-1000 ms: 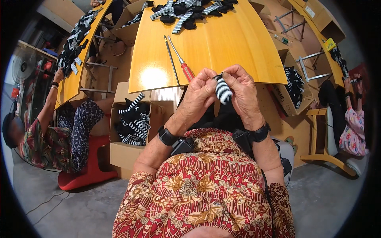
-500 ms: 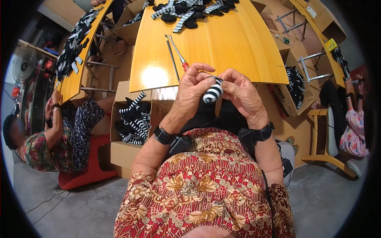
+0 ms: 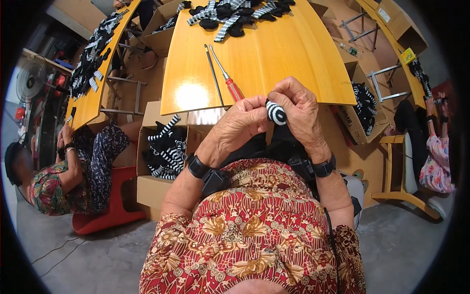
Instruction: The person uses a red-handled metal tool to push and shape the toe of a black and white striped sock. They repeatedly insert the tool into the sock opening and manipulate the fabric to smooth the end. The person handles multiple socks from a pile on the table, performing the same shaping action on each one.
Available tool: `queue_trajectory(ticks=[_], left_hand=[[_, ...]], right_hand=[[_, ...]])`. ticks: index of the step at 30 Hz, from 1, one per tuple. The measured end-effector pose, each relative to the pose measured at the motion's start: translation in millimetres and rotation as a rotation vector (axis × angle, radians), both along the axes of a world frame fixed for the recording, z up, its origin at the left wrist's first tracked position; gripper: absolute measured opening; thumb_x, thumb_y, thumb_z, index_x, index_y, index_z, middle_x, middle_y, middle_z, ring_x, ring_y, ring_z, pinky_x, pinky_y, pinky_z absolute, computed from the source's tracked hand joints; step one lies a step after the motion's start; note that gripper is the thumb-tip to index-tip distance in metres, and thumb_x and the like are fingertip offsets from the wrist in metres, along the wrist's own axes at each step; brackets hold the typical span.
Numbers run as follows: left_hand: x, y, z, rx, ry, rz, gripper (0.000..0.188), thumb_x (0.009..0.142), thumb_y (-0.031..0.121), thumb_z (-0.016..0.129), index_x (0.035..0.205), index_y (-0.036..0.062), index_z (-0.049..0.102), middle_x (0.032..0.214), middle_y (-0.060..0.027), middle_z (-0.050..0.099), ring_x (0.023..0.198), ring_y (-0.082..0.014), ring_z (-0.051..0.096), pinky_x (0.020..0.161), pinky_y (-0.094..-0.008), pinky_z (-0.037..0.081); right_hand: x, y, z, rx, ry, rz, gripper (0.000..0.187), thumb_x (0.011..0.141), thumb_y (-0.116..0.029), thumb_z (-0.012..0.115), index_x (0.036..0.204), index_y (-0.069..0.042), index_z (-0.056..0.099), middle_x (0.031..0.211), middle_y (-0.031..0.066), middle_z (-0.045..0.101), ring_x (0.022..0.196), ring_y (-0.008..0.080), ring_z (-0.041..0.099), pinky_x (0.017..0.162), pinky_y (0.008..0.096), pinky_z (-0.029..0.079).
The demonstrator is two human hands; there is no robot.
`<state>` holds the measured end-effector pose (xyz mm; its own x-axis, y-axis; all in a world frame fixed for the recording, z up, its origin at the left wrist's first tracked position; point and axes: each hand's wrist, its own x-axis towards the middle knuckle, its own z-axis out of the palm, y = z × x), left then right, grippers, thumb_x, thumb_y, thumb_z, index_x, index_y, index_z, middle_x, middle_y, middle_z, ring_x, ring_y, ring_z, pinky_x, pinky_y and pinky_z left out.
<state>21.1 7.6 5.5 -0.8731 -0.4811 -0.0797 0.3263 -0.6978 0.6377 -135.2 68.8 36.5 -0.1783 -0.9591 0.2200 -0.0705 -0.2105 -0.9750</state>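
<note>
Between my hands, over the near edge of the table, is a black-and-white striped knit tube, its round end toward me. My left hand is closed, pinching its left side with thumb and fingers. From the right, my right hand grips its upper part with bent fingers and thumb. Just beyond the left hand lies a screwdriver with a red handle, and beside it a thin dark rod. Much of the tube is hidden by my fingers.
A pile of striped and black knit pieces lies at the table's far end. Open cartons of striped pieces stand to the left and right. Co-workers sit at side tables; a red chair is at left.
Both hands have shifted slightly right with the striped tube, which is turned and more covered by my fingers. The screwdriver's red handle is now uncovered. The co-worker's hands at left have moved.
</note>
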Motion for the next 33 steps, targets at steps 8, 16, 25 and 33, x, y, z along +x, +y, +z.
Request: queue_trajectory(ticks=[8, 16, 25, 33], left_hand=[[9.3, -1.2, 5.9, -0.177, -0.042, 0.204, 0.019, 0.083, 0.014, 0.073, 0.087, 0.0085, 0.054, 0.08, 0.0016, 0.057, 0.066, -0.0066, 0.051, 0.058, -0.019, 0.041], [11.2, -9.1, 5.7, -0.428, -0.175, 0.318, 0.015, 0.083, 0.01, 0.071, 0.089, 0.0069, 0.058, 0.075, 0.001, 0.059, 0.065, -0.0067, 0.052, 0.06, -0.0193, 0.043], [8.4, -7.2, 4.4, -0.273, -0.1, 0.306, 0.015, 0.085, 0.01, 0.07, 0.092, 0.0068, 0.058, 0.081, 0.0007, 0.06, 0.068, -0.0066, 0.053, 0.061, -0.019, 0.044], [-5.9, -3.3, 5.1, 0.043, 0.199, 0.195, 0.012, 0.087, 0.011, 0.067, 0.09, 0.0093, 0.055, 0.075, 0.002, 0.055, 0.061, -0.0069, 0.048, 0.056, -0.0191, 0.04]], right_hand=[[-12.7, 3.9, -24.8, 0.206, -0.569, 0.271, 0.018, 0.093, -0.025, 0.061, 0.093, -0.007, 0.061, 0.075, -0.0052, 0.057, 0.065, 0.0025, 0.051, 0.057, 0.0151, 0.039], [-17.5, 1.3, -26.9, 0.329, -0.723, 0.448, 0.023, 0.094, -0.03, 0.059, 0.096, -0.007, 0.06, 0.083, -0.0043, 0.059, 0.074, 0.003, 0.054, 0.059, 0.0171, 0.042], [-6.1, -4.0, -27.6, 0.209, -0.804, 0.316, 0.013, 0.094, -0.02, 0.059, 0.093, -0.007, 0.059, 0.08, -0.0027, 0.059, 0.068, 0.003, 0.052, 0.055, 0.0173, 0.039], [5.4, -7.2, 6.5, 0.007, -0.282, -0.04, 0.01, 0.094, -0.013, 0.055, 0.088, -0.005, 0.053, 0.074, -0.0016, 0.054, 0.066, 0.0051, 0.05, 0.057, 0.0199, 0.04]])
